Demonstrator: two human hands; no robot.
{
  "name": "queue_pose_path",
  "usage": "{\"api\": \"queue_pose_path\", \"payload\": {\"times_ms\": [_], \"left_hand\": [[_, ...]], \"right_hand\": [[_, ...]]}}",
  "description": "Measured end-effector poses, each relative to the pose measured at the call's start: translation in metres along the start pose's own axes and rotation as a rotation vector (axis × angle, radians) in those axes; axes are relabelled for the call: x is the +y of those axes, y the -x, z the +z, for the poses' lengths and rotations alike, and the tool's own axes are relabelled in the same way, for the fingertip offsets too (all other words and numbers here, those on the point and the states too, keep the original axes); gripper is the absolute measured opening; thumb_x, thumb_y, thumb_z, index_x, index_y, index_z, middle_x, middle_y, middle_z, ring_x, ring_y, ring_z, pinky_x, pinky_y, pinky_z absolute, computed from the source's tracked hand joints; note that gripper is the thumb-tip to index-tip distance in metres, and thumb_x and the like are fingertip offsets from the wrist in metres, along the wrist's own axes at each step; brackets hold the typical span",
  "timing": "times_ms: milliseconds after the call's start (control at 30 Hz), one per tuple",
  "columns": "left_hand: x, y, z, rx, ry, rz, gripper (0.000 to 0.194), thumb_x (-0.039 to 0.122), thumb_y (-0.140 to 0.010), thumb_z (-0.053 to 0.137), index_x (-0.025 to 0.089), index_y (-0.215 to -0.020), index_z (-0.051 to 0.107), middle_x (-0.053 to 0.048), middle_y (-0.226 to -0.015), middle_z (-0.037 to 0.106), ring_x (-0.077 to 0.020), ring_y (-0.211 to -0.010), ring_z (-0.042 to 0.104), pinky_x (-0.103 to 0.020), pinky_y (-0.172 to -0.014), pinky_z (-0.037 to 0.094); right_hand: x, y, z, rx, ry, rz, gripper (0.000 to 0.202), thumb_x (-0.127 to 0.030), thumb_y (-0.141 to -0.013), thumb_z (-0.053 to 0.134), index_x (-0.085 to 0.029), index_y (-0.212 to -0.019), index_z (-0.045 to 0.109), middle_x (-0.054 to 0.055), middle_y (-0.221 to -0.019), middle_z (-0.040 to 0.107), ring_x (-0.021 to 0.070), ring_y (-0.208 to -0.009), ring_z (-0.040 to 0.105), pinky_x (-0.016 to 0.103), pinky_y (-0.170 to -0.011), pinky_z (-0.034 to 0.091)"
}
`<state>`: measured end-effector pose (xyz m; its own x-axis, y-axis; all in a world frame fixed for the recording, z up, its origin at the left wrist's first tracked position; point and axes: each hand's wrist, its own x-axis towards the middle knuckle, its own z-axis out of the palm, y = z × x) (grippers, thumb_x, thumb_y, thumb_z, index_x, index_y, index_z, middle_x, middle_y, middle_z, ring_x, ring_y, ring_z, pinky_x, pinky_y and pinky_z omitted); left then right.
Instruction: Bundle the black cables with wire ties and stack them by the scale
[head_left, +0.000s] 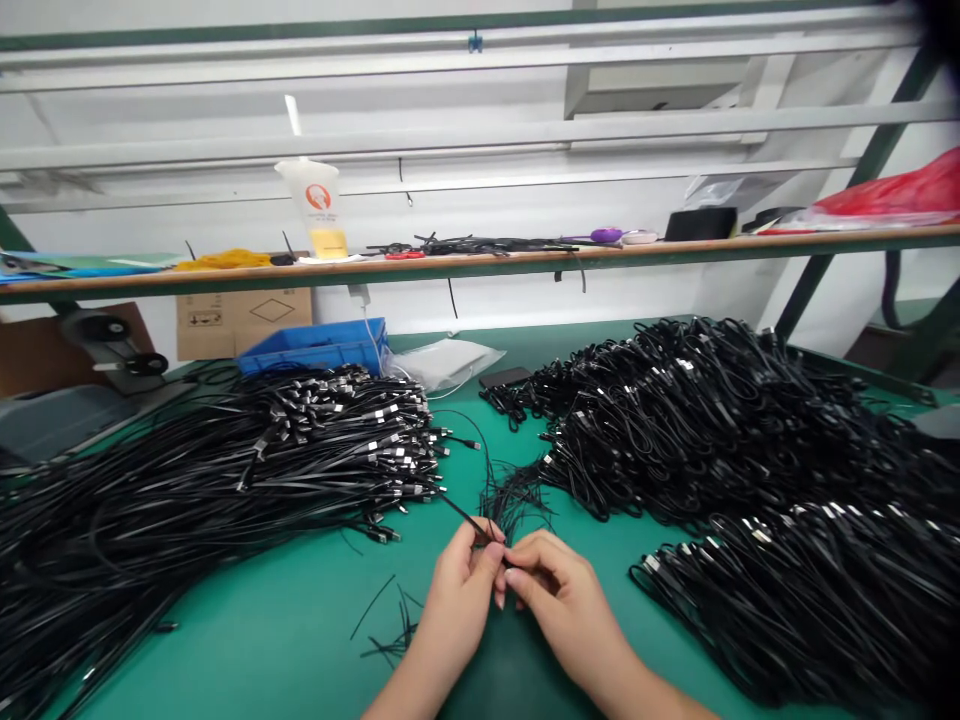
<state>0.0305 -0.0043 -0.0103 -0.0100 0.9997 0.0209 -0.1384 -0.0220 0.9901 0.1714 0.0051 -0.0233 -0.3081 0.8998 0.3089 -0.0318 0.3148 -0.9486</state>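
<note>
A thin black cable slants down from the left pile into my left hand, whose thumb and fingers are closed on it. My right hand meets it fingertip to fingertip, pinching the dark cable at the same spot. My fingers hide most of what lies between them. Just beyond the hands is a small heap of thin black ties. More loose ties lie on the green mat beside my left forearm.
Straight USB cables are piled at left; folded, bundled cables and another row of them fill the right. Behind are a blue bin, a white plastic bag and a dark phone-like slab. A shelf holding a cup crosses above.
</note>
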Motion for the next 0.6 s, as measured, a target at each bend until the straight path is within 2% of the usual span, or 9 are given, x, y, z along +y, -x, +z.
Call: {"api": "queue_pose_path", "payload": {"times_ms": [67, 233, 400, 600], "left_hand": [[0.0005, 0.0003, 0.0003, 0.006, 0.031, -0.014, 0.04, 0.056, -0.078, 0.069, 0.019, -0.087, 0.055, 0.007, -0.051, 0.049, -0.0105, -0.047, 0.045, -0.022, -0.05, 0.039], [0.0063, 0.0022, 0.0019, 0.04, 0.077, -0.017, 0.041, 0.055, -0.077, 0.071, 0.018, -0.088, 0.056, 0.007, -0.052, 0.049, -0.0096, -0.047, 0.043, -0.022, -0.05, 0.038], [0.008, 0.003, 0.0029, 0.043, 0.094, -0.05, 0.045, 0.056, -0.076, 0.071, 0.017, -0.093, 0.057, 0.007, -0.052, 0.049, -0.0086, -0.046, 0.041, -0.023, -0.052, 0.04], [0.0063, 0.0055, 0.0032, 0.014, 0.127, -0.031, 0.04, 0.055, -0.08, 0.069, 0.018, -0.086, 0.054, 0.008, -0.053, 0.046, -0.0081, -0.047, 0.039, -0.022, -0.051, 0.036]], "right_hand": [[0.0014, -0.0007, -0.0011, -0.022, -0.003, -0.015, 0.021, -0.034, -0.091, 0.064, -0.019, -0.078, 0.07, 0.005, -0.082, 0.065, 0.0174, -0.07, 0.062, 0.027, -0.061, 0.051], [0.0026, 0.0, -0.0009, -0.038, -0.021, 0.005, 0.017, -0.034, -0.09, 0.065, -0.019, -0.086, 0.07, 0.006, -0.086, 0.068, 0.018, -0.07, 0.064, 0.028, -0.063, 0.055], [0.0038, 0.0022, 0.0012, -0.056, -0.023, 0.041, 0.019, -0.036, -0.091, 0.062, -0.019, -0.086, 0.069, 0.006, -0.085, 0.067, 0.0175, -0.066, 0.064, 0.028, -0.057, 0.057], [0.0032, 0.002, -0.0004, -0.068, 0.017, 0.011, 0.014, -0.027, -0.09, 0.061, -0.019, -0.081, 0.067, 0.006, -0.085, 0.066, 0.0163, -0.065, 0.063, 0.026, -0.055, 0.054]]}}
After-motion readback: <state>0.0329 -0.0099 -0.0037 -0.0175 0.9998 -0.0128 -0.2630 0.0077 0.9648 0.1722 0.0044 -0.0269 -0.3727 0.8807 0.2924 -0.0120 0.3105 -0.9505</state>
